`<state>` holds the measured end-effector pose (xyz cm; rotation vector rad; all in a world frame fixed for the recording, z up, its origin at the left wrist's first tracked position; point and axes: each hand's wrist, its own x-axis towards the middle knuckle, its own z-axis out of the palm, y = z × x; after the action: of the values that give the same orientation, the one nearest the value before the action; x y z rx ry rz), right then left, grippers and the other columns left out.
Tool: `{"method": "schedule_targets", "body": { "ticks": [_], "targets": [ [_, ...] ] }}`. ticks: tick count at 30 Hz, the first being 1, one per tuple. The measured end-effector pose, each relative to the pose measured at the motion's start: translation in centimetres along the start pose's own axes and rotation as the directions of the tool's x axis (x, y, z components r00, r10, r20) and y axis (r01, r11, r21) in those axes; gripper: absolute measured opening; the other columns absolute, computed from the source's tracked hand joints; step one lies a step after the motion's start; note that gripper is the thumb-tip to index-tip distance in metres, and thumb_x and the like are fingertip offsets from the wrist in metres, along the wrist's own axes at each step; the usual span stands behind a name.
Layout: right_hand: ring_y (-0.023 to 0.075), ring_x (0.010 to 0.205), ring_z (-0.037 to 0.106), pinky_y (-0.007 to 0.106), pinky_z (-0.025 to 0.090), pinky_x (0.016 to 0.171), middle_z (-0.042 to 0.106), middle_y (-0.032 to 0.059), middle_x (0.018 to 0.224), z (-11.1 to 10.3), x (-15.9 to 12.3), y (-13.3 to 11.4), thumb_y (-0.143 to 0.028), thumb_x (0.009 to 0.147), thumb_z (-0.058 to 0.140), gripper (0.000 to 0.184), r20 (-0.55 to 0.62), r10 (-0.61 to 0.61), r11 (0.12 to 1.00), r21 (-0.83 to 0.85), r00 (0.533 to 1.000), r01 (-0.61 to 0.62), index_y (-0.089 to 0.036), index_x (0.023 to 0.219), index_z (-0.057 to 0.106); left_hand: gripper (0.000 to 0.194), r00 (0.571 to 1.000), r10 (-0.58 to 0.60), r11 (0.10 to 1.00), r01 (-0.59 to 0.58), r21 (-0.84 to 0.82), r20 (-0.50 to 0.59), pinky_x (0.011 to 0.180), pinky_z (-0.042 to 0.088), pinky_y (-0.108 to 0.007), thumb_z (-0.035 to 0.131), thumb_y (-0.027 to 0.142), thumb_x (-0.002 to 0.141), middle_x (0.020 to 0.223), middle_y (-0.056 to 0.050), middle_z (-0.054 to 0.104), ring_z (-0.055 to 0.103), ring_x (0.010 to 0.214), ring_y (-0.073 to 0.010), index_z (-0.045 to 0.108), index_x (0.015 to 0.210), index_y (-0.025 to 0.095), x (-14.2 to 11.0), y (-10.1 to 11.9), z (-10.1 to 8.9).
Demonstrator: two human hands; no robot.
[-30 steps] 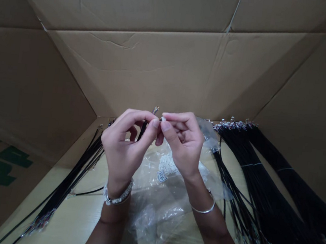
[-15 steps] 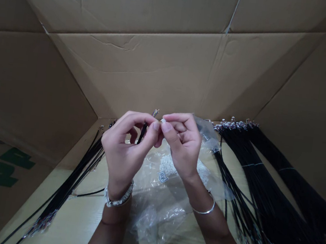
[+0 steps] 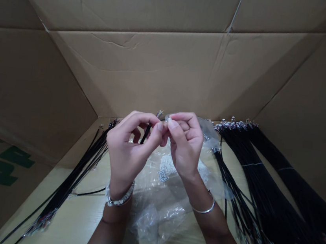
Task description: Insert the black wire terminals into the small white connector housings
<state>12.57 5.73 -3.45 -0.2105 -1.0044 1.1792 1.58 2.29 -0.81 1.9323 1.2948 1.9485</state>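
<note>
My left hand (image 3: 132, 146) is closed on a black cable (image 3: 146, 134), whose thin coloured wire ends (image 3: 160, 113) stick up above the fingers. Its thumb and index finger pinch together close to the right hand's fingers. Between the thumb and index finger of my right hand (image 3: 185, 144) sits a small white connector housing (image 3: 169, 119), mostly covered by the fingertips. Whether a wire enters the housing cannot be made out. Below the hands lies a clear plastic bag (image 3: 160, 212) with many small white pieces (image 3: 168, 164) and a paper label (image 3: 162, 176).
A bundle of black cables (image 3: 73, 178) lies at the left of the wooden table (image 3: 79, 222). Thicker cable bundles (image 3: 262, 185), tied partway along, fill the right side. Cardboard walls (image 3: 145, 72) enclose the back and both sides.
My left hand with the cable has shifted slightly right. The right hand's fingertips and the white housing have moved a little right too, still close to the left fingers.
</note>
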Motion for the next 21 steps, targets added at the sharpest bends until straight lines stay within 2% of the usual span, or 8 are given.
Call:
{"method": "schedule_targets", "body": {
  "ticks": [5,21],
  "targets": [
    [0.0065,0.052,0.064,0.018,0.055,0.052,0.074,-0.0057,0.073,-0.16,0.24,-0.28,-0.022,0.095,0.073,0.007,0.037,-0.035,0.999,0.018,0.999,0.034,-0.023,0.097,0.066,0.008,0.999,0.031,1.0,-0.031,-0.002,-0.02,0.051,0.047,-0.025,0.078,0.027,0.089,0.078,0.0,0.069,0.065,0.067,-0.013,0.072,0.085,0.023,0.11,-0.27,0.04],
    [0.0054,0.051,0.062,0.015,0.052,0.049,0.07,-0.007,0.069,-0.24,-0.04,-0.25,-0.022,0.092,0.076,0.008,0.055,0.001,1.0,0.01,0.998,-0.002,-0.024,0.095,0.068,0.006,0.999,0.029,0.999,-0.03,-0.016,-0.034,0.05,0.046,-0.028,0.078,0.027,0.088,0.077,0.002,0.068,0.064,0.063,-0.0134,0.072,0.086,0.025,-0.09,-0.48,0.21]
  ]
}}
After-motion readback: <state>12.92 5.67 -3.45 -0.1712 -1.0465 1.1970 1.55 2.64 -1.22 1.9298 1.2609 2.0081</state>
